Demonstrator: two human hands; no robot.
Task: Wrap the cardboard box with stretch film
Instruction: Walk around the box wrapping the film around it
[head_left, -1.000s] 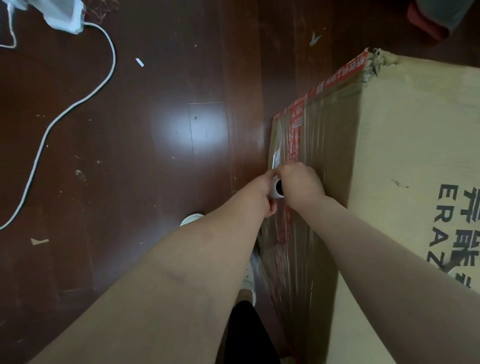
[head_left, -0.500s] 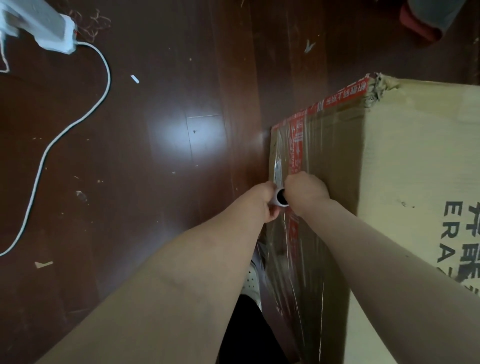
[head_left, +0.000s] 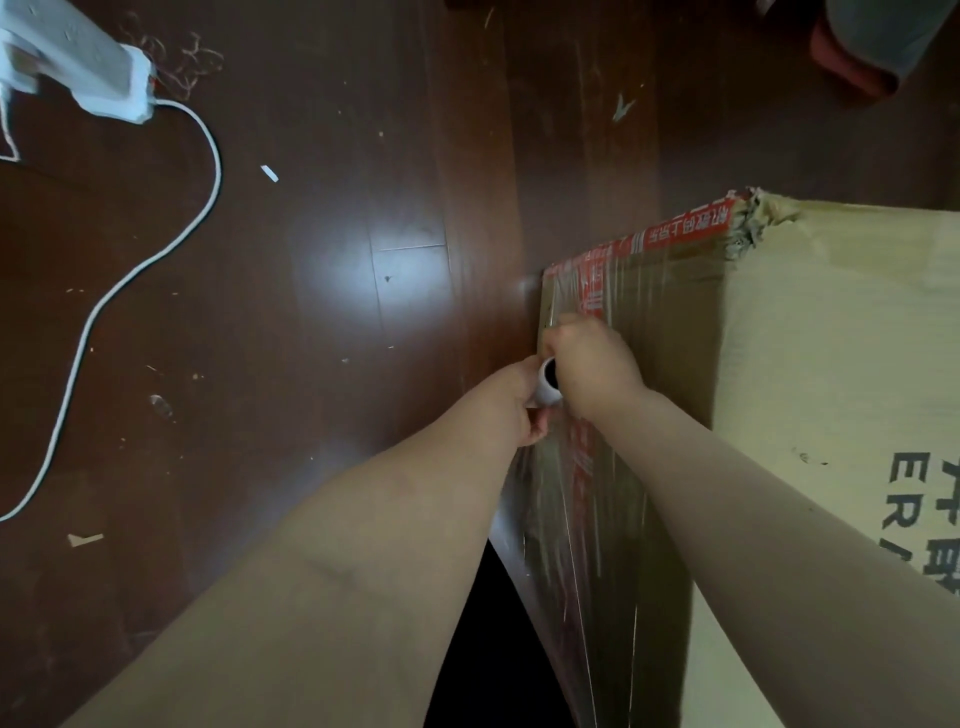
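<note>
Knuckles up, the right hand (head_left: 592, 364) closes over the roll (head_left: 548, 383) from the right, close against the box's left face. The left hand (head_left: 519, 402) curls round the same roll from the left, fingers wrapped under it. Between the two hands only the roll's white end shows, with its dark hollow core.

The box (head_left: 831, 364) stands on the dark wood floor (head_left: 311, 322) at the right. Its top is plain cardboard with black print at the right edge, red tape (head_left: 685, 234) runs along the far left edge, and the far corner is torn. The film (head_left: 597, 545) lies wrinkled and shiny over the left face, from the near edge of view up to the hands, which sit near the far end of that face.

At the far left lies a white power strip (head_left: 78, 73); its cable (head_left: 130, 270) loops over the floor to the left edge. Small scraps dot the floor. A red and grey thing (head_left: 862, 47) is cut off at the far right. A dark trouser leg (head_left: 488, 649) shows between the left arm and the box.
</note>
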